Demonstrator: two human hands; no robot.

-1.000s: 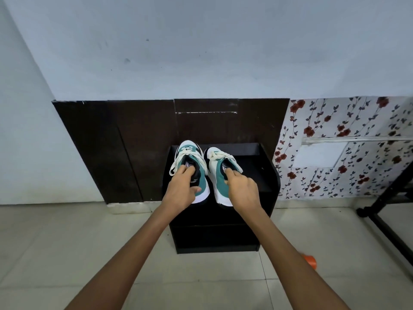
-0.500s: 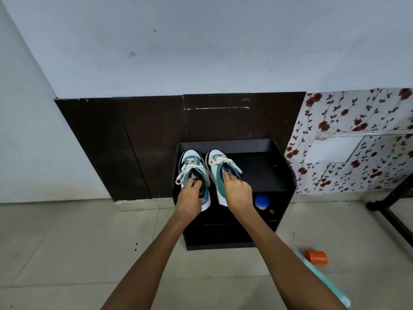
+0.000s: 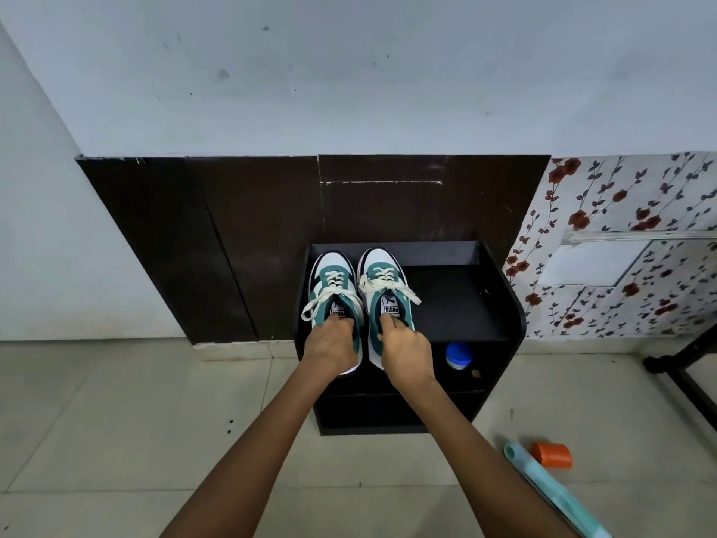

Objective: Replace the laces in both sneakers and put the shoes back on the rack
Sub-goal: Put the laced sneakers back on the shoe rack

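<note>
- Head view: two bare forearms reach forward from the bottom edge over a tiled floor (image 3: 116,421).
- A pale teal roll (image 3: 551,491) lies on the floor at the lower right. An orange cup (image 3: 551,455) lies on its side just beside it.
- The left hand (image 3: 329,349) covers the heel of the left sneaker (image 3: 333,273). Its grip is clamped on the shoe, with the fingers curled into the collar opening.
- The right hand (image 3: 407,353) holds the right sneaker (image 3: 382,273) the same way. Its grip is clamped on the heel, with the fingertips hooked inside the collar.
- Both sneakers are teal and white, side by side and almost touching, toes towards the wall. They sit at the left of the top shelf of the black rack (image 3: 458,304).
- The heels overhang the front edge of that shelf. Whether the soles rest fully on it cannot be told.
- Cream laces (image 3: 335,283) are threaded through both sneakers and tied, with the loose ends hanging over the sides.
- A small jar with a blue lid (image 3: 458,355) stands on the rack's lower shelf, right of the right hand.
- A black stand (image 3: 683,366) is at the right edge, well apart from the rack.
- Behind the rack is a dark panel (image 3: 252,234) on the wall. Floral wallpaper (image 3: 620,196) lies to its right.
</note>
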